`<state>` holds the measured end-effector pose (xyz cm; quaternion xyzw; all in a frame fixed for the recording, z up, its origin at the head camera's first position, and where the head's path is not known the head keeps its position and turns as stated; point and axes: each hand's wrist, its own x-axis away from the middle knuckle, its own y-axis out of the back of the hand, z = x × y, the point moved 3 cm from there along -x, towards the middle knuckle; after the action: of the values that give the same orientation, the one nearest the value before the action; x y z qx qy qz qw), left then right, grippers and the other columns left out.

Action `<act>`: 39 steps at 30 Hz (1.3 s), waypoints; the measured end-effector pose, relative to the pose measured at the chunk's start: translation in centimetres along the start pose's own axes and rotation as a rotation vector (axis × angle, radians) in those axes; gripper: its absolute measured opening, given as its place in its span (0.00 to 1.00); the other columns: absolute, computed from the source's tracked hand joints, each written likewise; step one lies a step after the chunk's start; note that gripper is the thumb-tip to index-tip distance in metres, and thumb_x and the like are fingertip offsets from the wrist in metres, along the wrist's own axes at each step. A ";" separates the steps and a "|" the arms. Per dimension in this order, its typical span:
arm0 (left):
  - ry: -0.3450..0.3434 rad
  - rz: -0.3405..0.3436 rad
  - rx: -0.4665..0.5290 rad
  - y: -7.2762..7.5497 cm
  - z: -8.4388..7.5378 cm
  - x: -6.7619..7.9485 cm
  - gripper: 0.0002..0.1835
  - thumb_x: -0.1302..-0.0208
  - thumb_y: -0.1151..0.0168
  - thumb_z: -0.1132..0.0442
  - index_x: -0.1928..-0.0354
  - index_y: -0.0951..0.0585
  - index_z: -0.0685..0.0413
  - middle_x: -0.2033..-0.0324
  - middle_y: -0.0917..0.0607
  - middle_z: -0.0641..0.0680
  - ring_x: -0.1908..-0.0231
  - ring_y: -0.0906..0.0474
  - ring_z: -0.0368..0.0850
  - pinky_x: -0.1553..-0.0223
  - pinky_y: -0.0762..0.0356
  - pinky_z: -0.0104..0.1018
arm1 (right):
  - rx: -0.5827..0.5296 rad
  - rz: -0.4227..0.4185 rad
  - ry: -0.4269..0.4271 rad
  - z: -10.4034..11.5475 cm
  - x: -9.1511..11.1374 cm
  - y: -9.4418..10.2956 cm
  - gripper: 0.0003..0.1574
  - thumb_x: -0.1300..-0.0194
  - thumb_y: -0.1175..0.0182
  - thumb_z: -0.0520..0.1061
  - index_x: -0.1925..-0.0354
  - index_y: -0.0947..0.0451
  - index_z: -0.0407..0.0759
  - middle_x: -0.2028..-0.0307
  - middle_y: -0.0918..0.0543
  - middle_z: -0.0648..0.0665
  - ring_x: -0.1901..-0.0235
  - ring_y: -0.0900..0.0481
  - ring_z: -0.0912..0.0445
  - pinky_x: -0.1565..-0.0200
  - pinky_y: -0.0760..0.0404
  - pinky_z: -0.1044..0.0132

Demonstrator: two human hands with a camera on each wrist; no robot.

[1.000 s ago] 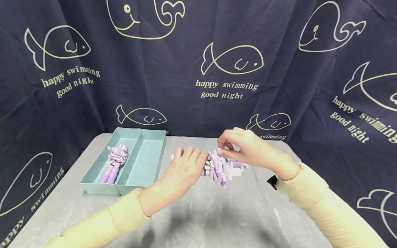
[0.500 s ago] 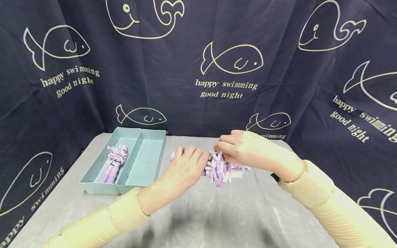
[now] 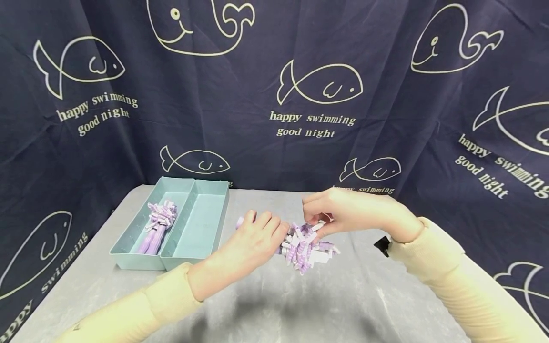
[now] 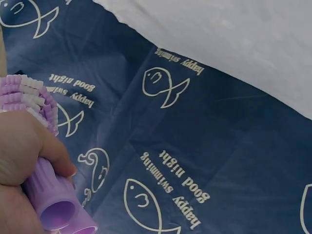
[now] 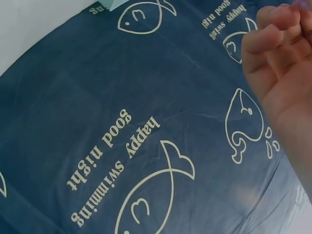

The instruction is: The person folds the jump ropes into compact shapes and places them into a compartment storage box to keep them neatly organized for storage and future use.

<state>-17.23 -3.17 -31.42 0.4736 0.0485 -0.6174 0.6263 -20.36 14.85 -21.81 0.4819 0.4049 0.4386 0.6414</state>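
Observation:
My left hand (image 3: pixel 259 243) grips the purple hollow-ended handles of a bundle topped with purple and white ribbed strips (image 3: pixel 300 250), held above the table. In the left wrist view, the round openings of two purple tubes (image 4: pixel 57 214) show below the curled left fingers; ribbed strips (image 4: pixel 29 95) spread out on the other side. My right hand (image 3: pixel 343 212) pinches one thin strip at the top of the head with thumb and fingers. In the right wrist view, the right hand (image 5: pixel 285 63) has curled fingers, and what it holds is mostly cut off.
Two pale teal trays (image 3: pixel 199 214) stand side by side at the table's left. A similar purple bundle (image 3: pixel 158 226) lies in the left one. A small black object (image 3: pixel 381 246) sits near the right sleeve. A dark blue printed curtain (image 3: pixel 240 109) surrounds the grey table (image 3: pixel 343 305).
The right hand has shifted among the strips and now pulls one up and outward. The strip head sits slightly lower and hangs differently. The left hand keeps its grip, nearly still.

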 end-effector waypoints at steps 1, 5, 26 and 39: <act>0.007 -0.004 0.002 -0.2 0.1 0.1 0.11 0.38 0.61 0.71 0.61 0.28 0.53 0.72 0.27 0.50 0.72 0.34 0.46 0.71 0.40 0.39 | 0.030 0.005 -0.017 0.0 0.0 -0.1 0.18 0.51 0.29 0.51 0.76 0.32 0.52 0.77 0.32 0.58 0.77 0.34 0.69 0.74 0.33 0.78; 0.057 -0.011 -0.007 -0.9 0.7 0.6 0.11 0.40 0.61 0.72 0.64 0.28 0.53 0.74 0.27 0.51 0.73 0.33 0.47 0.72 0.40 0.39 | 0.128 -0.022 -0.072 0.4 0.1 0.2 0.23 0.55 0.27 0.54 0.79 0.35 0.51 0.80 0.34 0.59 0.78 0.36 0.70 0.75 0.34 0.77; 0.276 0.234 0.180 -2.0 3.4 2.2 0.19 0.55 0.43 0.54 0.62 0.30 0.58 0.71 0.29 0.55 0.66 0.34 0.52 0.65 0.42 0.46 | 0.323 -0.382 -0.112 -0.8 1.5 -1.0 0.20 0.54 0.26 0.44 0.64 0.25 0.49 0.65 0.22 0.58 0.71 0.24 0.67 0.69 0.26 0.75; 0.495 0.320 0.231 -2.4 7.6 4.4 0.23 0.55 0.44 0.55 0.58 0.31 0.63 0.67 0.29 0.59 0.62 0.35 0.57 0.65 0.42 0.49 | 0.484 -0.593 -0.227 -3.4 3.9 -2.9 0.16 0.51 0.30 0.40 0.62 0.24 0.42 0.64 0.22 0.49 0.63 0.24 0.55 0.59 0.25 0.63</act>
<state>-22.12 -10.83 -31.42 0.6792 0.0539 -0.3783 0.6266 -21.97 19.05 -25.75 0.5267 0.5446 0.0703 0.6489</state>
